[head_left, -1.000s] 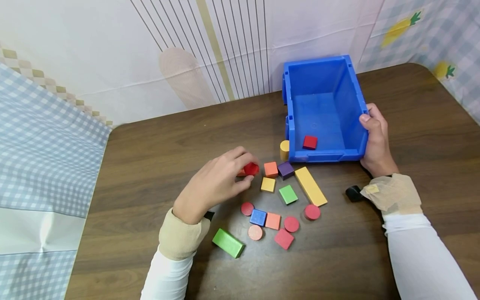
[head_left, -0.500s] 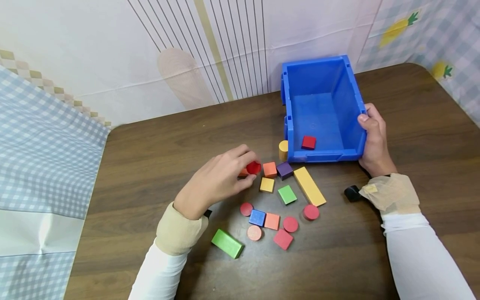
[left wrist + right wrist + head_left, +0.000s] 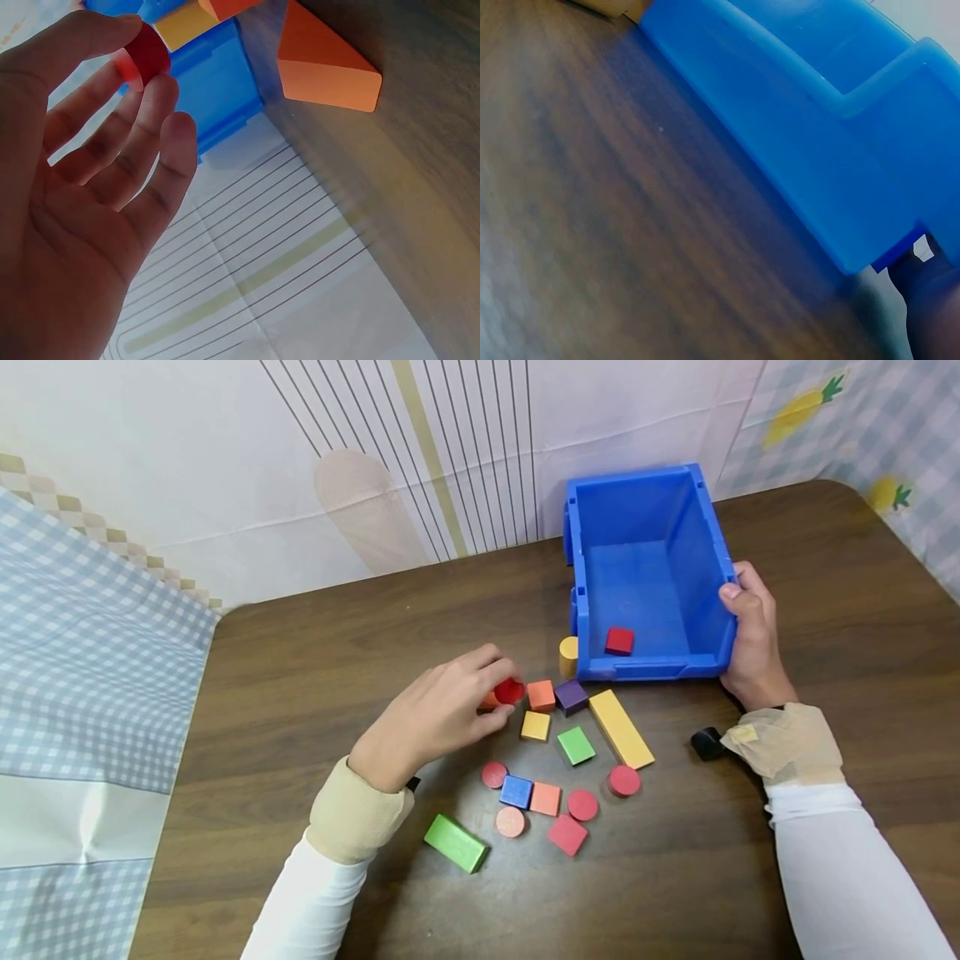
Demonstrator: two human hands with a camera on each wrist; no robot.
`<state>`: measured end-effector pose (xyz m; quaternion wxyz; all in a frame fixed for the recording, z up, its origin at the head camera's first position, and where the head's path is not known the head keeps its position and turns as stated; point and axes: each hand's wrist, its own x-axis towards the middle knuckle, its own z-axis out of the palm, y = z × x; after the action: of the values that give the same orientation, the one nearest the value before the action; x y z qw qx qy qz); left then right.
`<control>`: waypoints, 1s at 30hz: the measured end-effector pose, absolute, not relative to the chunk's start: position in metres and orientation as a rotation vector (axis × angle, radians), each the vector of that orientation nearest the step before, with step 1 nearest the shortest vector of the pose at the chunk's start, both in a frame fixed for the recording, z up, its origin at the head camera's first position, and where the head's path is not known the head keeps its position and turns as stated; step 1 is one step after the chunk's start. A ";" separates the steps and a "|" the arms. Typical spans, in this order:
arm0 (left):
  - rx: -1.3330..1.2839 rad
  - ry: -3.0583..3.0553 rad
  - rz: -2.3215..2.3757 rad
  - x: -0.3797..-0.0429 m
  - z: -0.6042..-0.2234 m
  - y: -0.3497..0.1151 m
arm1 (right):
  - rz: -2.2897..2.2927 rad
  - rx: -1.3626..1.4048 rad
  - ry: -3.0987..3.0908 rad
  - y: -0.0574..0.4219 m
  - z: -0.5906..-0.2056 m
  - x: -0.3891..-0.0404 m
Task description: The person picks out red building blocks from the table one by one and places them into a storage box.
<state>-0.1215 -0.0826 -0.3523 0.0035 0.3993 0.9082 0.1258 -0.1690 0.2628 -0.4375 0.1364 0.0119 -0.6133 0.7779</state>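
Between thumb and fingertips my left hand point(image 3: 442, 706) pinches a red cylinder block point(image 3: 148, 56), held left of the loose blocks. Partly hidden behind that hand in the head view is an orange triangular block point(image 3: 330, 75), which the left wrist view shows lying on the table. My right hand point(image 3: 753, 639) grips the right wall of a blue bin point(image 3: 652, 670), thumb over the rim. Inside the bin, near its front, lies a red square block point(image 3: 619, 642). A yellow cylinder point(image 3: 568, 656) stands beside the bin's left front corner.
In front of the bin lie an orange block point(image 3: 541, 695), a purple block point(image 3: 572, 697), a long yellow block point(image 3: 622, 729) and a green block point(image 3: 576, 746). Nearer are a blue block point(image 3: 516, 792), several red and pink pieces, and a long green block point(image 3: 457, 843). A curtain hangs behind the table.
My left hand has shifted slightly right and away from me with the red cylinder in its fingers. The right hand keeps its grip on the bin, which stays in place.
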 end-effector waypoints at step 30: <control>1.184 2.895 0.616 -0.124 -0.345 -0.074 | 2.262 0.046 -1.761 0.264 -0.438 -0.170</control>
<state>-0.1242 -0.0739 -0.3450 -0.0232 0.3712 0.9079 0.1933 -0.1699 0.2639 -0.4385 0.1370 0.0159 -0.6085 0.7815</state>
